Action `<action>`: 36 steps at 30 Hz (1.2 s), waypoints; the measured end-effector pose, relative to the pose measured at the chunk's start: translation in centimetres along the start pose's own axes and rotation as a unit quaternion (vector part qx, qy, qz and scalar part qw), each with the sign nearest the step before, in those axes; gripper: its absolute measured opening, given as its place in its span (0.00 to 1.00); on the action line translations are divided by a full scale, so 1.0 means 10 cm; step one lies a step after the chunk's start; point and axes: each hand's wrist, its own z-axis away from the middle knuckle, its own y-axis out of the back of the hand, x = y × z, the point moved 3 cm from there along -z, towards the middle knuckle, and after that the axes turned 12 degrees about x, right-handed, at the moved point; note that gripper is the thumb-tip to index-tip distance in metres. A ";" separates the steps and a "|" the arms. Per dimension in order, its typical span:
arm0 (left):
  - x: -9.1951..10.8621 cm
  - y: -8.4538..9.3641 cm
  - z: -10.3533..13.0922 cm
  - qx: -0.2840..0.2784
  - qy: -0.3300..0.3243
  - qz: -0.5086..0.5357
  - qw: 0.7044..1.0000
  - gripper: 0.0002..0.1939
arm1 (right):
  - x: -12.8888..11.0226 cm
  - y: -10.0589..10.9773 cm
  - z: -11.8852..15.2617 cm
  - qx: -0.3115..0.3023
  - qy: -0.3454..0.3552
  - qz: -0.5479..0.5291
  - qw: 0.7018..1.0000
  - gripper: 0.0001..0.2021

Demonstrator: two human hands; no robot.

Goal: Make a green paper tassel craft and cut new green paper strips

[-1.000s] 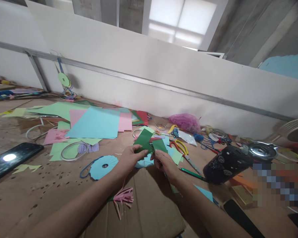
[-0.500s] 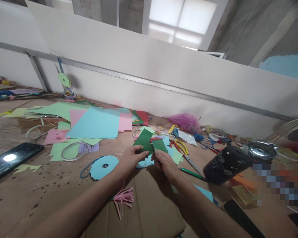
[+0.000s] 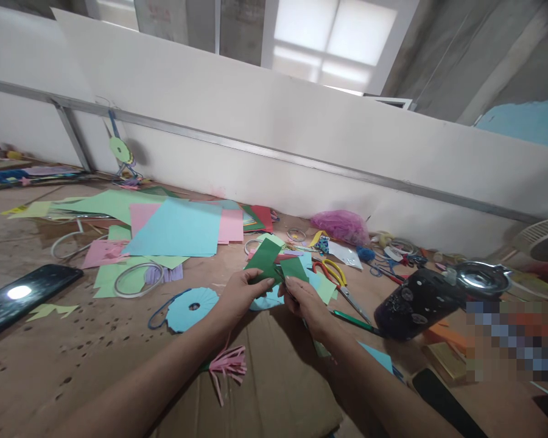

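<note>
My left hand [image 3: 245,287] pinches a dark green piece of paper [image 3: 265,252] between thumb and fingers. My right hand [image 3: 301,299] is closed beside it, fingers curled round what look like scissors [image 3: 278,268]; only a dark, thin part shows at the slit and the handles are hidden. The paper is parted there, with a second green section [image 3: 295,269] standing above my right fingers. Just beneath the hands lies a pleated light-blue paper disc [image 3: 267,300], partly covered. Left of my left hand lies another pleated blue disc [image 3: 192,308] with a cord loop.
A cardboard sheet [image 3: 265,389] lies under my forearms, a pink paper tassel [image 3: 228,363] on it. Coloured paper sheets [image 3: 178,228] spread at the back left; a phone [image 3: 27,295] lies far left. Orange-and-yellow-handled scissors [image 3: 340,281], a green cutter [image 3: 354,320] and a black bottle [image 3: 411,304] are right.
The view has shifted very slightly. Both hands and the green paper keep almost the same position, with no clear change in the cut.
</note>
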 end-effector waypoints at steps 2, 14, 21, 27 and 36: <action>-0.01 0.02 -0.03 0.014 0.003 0.006 1.000 0.16 | -0.01 0.00 0.01 -0.003 -0.002 0.000 1.000 0.24; -0.01 0.01 -0.03 0.010 -0.014 -0.005 1.000 0.15 | -0.01 0.00 0.01 -0.005 0.014 0.008 1.000 0.24; -0.02 0.02 -0.03 0.007 -0.019 -0.013 1.000 0.14 | 0.01 0.00 0.00 -0.001 0.014 0.012 1.000 0.24; -0.01 0.00 -0.03 -0.007 -0.011 -0.016 1.000 0.17 | 0.00 0.00 0.01 0.000 0.009 0.010 1.000 0.23; 0.02 -0.02 0.00 -0.016 -0.007 0.000 1.000 0.17 | -0.01 0.00 0.01 0.010 0.021 0.020 1.000 0.23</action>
